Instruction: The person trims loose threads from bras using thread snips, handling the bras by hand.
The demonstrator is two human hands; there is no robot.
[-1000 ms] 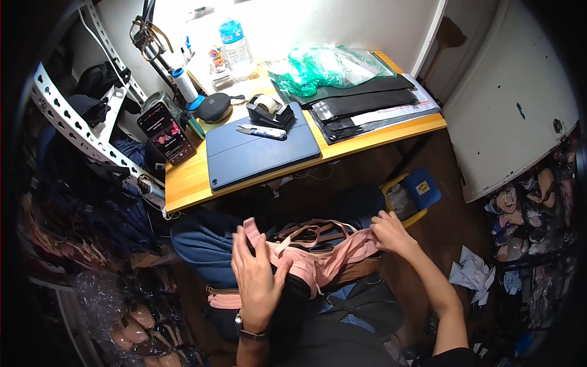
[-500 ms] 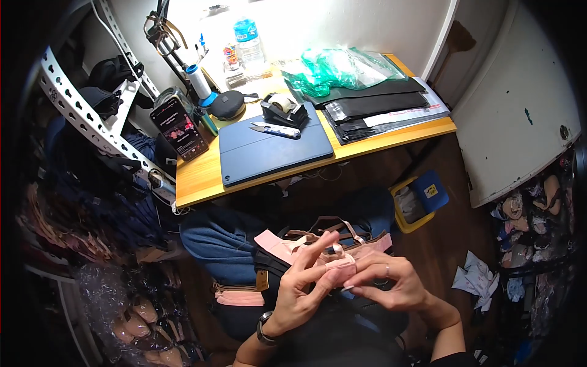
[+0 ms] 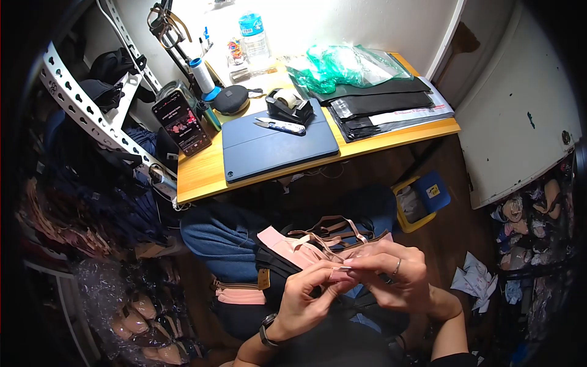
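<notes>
A pink strapped garment (image 3: 278, 242) lies across the lap over darker garments. My left hand (image 3: 310, 300), with a watch on its wrist, pinches a small pink piece of the garment. Wearing a ring, my right hand (image 3: 397, 275) meets it from the right, its fingers closed on the same pink part. Between the fingertips shows a small pale, shiny bit, too small to make out. Thin pink straps (image 3: 342, 225) loop up behind the hands. Left of them, a brown tag (image 3: 263, 279) hangs beside a folded pink piece (image 3: 241, 296).
A wooden desk (image 3: 195, 183) ahead holds a blue tablet case (image 3: 275, 150), snips (image 3: 281, 126), a tape dispenser (image 3: 290, 107), a phone (image 3: 181, 124) and black bags (image 3: 385, 105). A yellow and blue bin (image 3: 416, 205) stands below. Metal shelving (image 3: 92, 116) rises on the left.
My two hands have come together from apart and gripped the pink garment between them. Since half a second ago, their fingers have closed in tighter. The view has shifted slightly.
</notes>
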